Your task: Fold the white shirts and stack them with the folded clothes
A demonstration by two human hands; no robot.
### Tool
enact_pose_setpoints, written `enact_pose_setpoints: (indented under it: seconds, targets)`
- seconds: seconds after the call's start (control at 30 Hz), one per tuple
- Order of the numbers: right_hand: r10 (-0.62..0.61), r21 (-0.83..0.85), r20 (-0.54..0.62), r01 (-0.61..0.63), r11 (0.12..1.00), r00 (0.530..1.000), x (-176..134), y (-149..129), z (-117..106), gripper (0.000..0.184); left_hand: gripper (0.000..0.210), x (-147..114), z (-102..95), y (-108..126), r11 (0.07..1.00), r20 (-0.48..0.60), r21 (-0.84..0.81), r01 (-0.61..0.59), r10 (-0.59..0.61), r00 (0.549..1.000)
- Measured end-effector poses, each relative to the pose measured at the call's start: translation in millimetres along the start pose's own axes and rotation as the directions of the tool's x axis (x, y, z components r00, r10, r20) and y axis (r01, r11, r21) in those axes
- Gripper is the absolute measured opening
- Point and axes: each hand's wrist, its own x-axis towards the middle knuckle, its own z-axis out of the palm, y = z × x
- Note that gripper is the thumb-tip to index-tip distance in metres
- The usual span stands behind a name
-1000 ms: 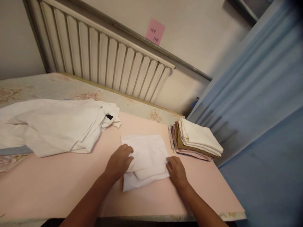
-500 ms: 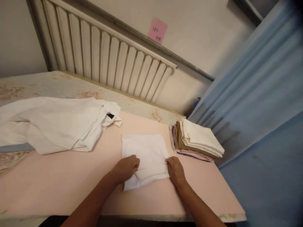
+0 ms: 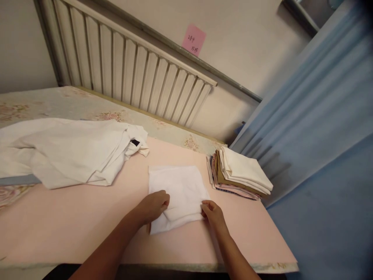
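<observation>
A folded white cloth lies on the pink sheet in front of me, roughly square, with creases along its near side. My left hand is closed over the cloth's left part, its fingers curled in and partly hidden. At the lower right edge, my right hand pinches the cloth between thumb and fingers. To the right of it stands a stack of folded fabrics, cream on top, with brown, pink and dark patterned layers beneath. A large rumpled white garment with a dark label lies at the left.
A pink sheet covers the near surface, over a floral cloth. Behind is a radiator along the wall, with a pink note above it. A blue curtain hangs close on the right.
My right hand has slid down the cloth's right edge toward me. My left hand stays at nearly the same spot on the cloth. The view has shifted slightly.
</observation>
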Motion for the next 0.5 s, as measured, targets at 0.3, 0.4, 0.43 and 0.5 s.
enact_pose_setpoints:
  seconds: [0.3,0.4,0.43,0.5]
  targets:
    - [-0.012,-0.010,-0.010,0.012,1.000,1.000,2.2,-6.8,6.1,0.031,0.012,-1.0,-2.5,3.8,1.000,0.016,0.002,0.000,0.000,1.000]
    - [-0.080,-0.191,-0.036,0.071,0.979,0.996,0.1,-7.0,9.4,0.026,0.011,-1.1,-2.9,4.0,1.000,0.030,0.023,0.004,-0.005,1.000]
    - [-0.123,-0.290,-0.036,0.108,0.951,0.992,-2.5,-8.5,10.5,0.026,0.010,-1.3,-3.1,4.2,1.000,0.038,0.027,0.009,-0.010,0.999]
    - [-0.291,-0.488,-0.034,0.238,0.840,0.956,-10.7,-13.8,12.5,0.026,0.007,-1.8,-3.5,4.9,1.000,0.050,0.025,0.019,-0.020,0.999]
